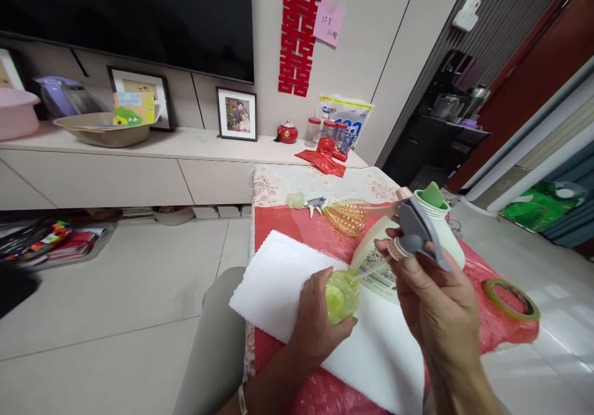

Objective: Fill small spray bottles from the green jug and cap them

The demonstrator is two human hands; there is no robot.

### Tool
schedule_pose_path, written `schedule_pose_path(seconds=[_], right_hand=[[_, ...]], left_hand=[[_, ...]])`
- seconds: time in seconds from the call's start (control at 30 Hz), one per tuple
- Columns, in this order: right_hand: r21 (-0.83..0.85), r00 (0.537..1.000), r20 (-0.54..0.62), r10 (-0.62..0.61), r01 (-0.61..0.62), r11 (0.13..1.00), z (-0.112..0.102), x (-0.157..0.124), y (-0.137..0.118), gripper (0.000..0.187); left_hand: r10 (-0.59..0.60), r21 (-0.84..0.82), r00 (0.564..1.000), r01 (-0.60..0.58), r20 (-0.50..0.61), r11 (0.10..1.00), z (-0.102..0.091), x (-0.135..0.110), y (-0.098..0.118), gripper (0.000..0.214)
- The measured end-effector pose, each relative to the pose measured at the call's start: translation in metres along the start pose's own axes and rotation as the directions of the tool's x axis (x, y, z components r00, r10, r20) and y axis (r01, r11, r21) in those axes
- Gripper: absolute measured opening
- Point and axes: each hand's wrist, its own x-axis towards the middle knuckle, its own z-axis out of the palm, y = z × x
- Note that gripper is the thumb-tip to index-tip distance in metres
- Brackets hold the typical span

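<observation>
My left hand [320,319] is wrapped round a small yellow-green clear bottle [341,297], tilted over a white towel [273,279]. In my right hand [436,303] is a grey spray trigger head [415,226] with a pinkish collar. Its thin clear tube [374,268] slants down to the bottle's mouth; whether the tip is inside I cannot tell. Behind my hands stands a large pale green jug [378,257] with a printed label, partly hidden. An amber ribbed bottle [348,217] lies farther back, near another grey spray head [317,203].
Red plastic sheeting [278,222] covers much of the table. A roll of tape [510,300] lies at its right. Behind stands a low cabinet [208,152] bearing frames, a basin [104,130] and lidded jars [313,132]. A small pale green cup-like piece [295,200] lies at the table's back.
</observation>
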Motion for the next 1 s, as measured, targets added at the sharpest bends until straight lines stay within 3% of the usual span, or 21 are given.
schedule_pose_path(seconds=[0.2, 0.37, 0.67, 1.0], right_hand=[[-0.051, 0.978, 0.092, 0.186, -0.182, 0.982, -0.013, -0.013, 0.048, 0.036], [-0.067, 0.958, 0.102, 0.268, -0.263, 0.963, -0.024, -0.024, 0.070, 0.040], [-0.094, 0.954, 0.090, 0.284, -0.276, 0.957, -0.033, -0.026, 0.076, 0.041], [0.019, 0.960, 0.026, 0.280, -0.280, 0.960, -0.017, -0.024, 0.070, 0.037]], left_hand=[[0.017, -0.009, 1.000, -0.017, 0.007, 1.000, -0.001, 0.001, 0.000, 0.086], [0.030, -0.016, 1.000, -0.029, 0.002, 0.999, -0.001, 0.002, 0.000, 0.086], [0.007, -0.018, 0.999, -0.006, 0.047, 1.000, -0.005, 0.002, 0.005, 0.084], [-0.002, -0.012, 0.999, 0.002, 0.043, 1.000, -0.003, 0.002, 0.005, 0.087]])
